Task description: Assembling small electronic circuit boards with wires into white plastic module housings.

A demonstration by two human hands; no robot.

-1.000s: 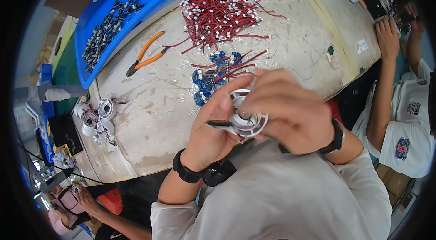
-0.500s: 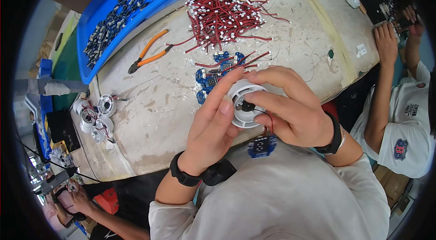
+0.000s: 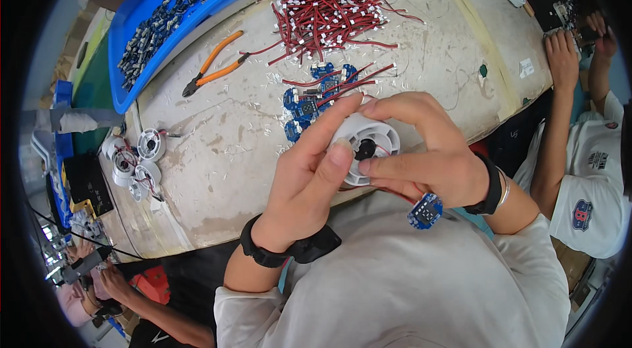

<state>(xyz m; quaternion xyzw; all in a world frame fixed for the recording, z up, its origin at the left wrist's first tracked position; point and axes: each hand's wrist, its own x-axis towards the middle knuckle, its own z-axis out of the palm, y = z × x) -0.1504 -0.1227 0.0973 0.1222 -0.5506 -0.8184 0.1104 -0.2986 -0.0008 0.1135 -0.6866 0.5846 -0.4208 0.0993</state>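
Between my hands, above the table's near edge, is a round white plastic housing [image 3: 388, 138] with a black part [image 3: 366, 148] at its centre. My left hand [image 3: 309, 167] grips its left side, thumb across the rim. My right hand [image 3: 428, 163] holds the right side, with the thumb pressed inside near the black part. A small blue circuit board [image 3: 425, 210] dangles below my right hand on a thin red wire. Just beyond my fingers lie several blue circuit boards [image 3: 306, 107] with red leads. My fingers hide part of the housing's far side.
A heap of red cables with white connectors [image 3: 329, 12] covers the far middle. Orange-handled cutters [image 3: 214, 65] lie left of it, beside a blue tray [image 3: 122, 94] of small parts. White housings [image 3: 135, 163] sit at the left edge. Co-workers' arms [image 3: 558, 104] show right and lower left.
The housing has tilted and turned in my hands, and my right thumb has moved lower inside it. The hanging circuit board has swung to the right and up.
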